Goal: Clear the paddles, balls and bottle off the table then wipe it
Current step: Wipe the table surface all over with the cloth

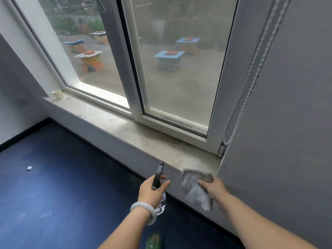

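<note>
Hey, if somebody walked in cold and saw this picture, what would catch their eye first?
Probably the two hands low in the middle: the left hand grips a clear spray bottle with a black trigger head, and the right hand holds a grey cloth just below the near end of the windowsill. Next, the big window above, then a paper cup at the sill's far left end.

Both hands (152, 190) (213, 190) in closed grip
</note>
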`<action>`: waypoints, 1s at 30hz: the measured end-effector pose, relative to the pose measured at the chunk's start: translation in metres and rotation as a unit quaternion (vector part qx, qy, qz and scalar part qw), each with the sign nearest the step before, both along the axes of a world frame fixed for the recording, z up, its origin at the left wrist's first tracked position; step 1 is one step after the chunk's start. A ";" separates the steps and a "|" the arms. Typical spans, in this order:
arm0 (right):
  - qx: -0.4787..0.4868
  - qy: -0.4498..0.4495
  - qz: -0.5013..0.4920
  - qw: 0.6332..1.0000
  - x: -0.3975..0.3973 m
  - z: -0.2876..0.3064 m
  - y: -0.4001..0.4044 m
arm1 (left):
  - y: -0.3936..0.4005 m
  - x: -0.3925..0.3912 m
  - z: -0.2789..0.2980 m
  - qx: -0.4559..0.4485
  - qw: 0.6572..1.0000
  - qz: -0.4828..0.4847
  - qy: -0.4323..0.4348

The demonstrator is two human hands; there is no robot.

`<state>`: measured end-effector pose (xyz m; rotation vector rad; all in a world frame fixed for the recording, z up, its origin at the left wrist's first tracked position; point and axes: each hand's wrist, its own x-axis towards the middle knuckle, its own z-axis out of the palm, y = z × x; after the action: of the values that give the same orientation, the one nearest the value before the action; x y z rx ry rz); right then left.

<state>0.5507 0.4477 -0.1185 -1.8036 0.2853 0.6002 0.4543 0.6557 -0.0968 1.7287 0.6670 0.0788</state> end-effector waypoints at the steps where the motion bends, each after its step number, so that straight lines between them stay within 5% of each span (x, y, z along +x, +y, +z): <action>1: 0.001 0.007 -0.019 1.000 0.009 -0.002 0.004 | 0.004 0.014 -0.002 -0.006 1.000 -0.018 0.004; 14: 0.002 0.063 -0.161 0.985 0.117 -0.047 0.053 | 0.057 0.185 -0.023 0.027 0.972 -0.235 0.008; 19: -0.194 0.041 -0.128 0.972 0.127 -0.055 0.047 | 0.059 0.211 -0.042 0.058 0.954 -0.294 0.017; 25: -0.284 -0.065 -0.161 0.943 0.118 -0.061 0.051 | 0.055 0.223 -0.055 0.068 0.943 -0.323 0.030; 28: -0.358 -0.139 -0.066 0.921 0.110 -0.068 0.057 | 0.053 0.228 -0.057 0.063 0.941 -0.331 0.029; 30: -0.387 -0.108 0.012 0.916 0.106 -0.077 0.059 | 0.052 0.231 -0.059 0.062 0.940 -0.335 0.026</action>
<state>0.6567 0.5068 -0.1950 -2.6183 0.3823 0.3051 0.6855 0.7074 -0.1558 2.0012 0.0831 -0.4091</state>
